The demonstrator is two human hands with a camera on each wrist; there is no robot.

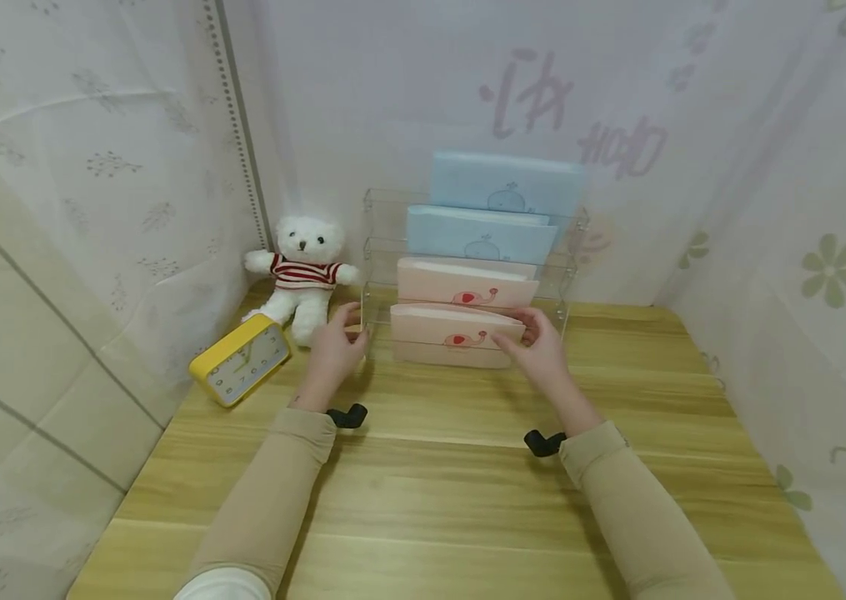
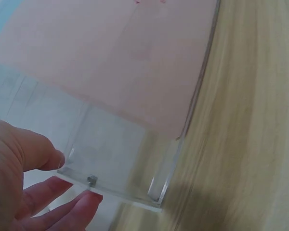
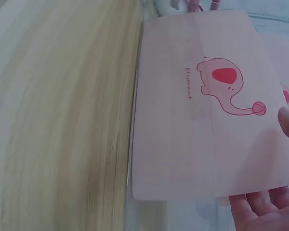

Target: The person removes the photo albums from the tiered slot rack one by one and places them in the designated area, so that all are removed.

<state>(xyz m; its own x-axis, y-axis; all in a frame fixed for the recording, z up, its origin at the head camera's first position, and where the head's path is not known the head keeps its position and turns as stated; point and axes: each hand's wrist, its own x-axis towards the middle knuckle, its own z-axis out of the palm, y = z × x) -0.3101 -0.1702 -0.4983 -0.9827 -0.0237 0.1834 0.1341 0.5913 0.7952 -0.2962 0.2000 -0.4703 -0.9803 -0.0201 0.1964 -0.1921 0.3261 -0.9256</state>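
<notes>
A clear acrylic tiered rack holds two pink notebooks in its lower tiers and two blue ones above. My left hand is at the rack's left side; in the left wrist view its thumb and fingers are around the edge of the clear side. At the right end of the lowest tier, my right hand grips the front pink notebook, thumb in front and fingers behind. That notebook bears a red elephant drawing and stands in the rack. Just behind it is the second pink notebook.
Left of the rack sits a white teddy bear in a striped sweater. A yellow clock stands in front of it. Higher tiers hold blue notebooks with a whale drawing. Printed curtains surround the wooden table.
</notes>
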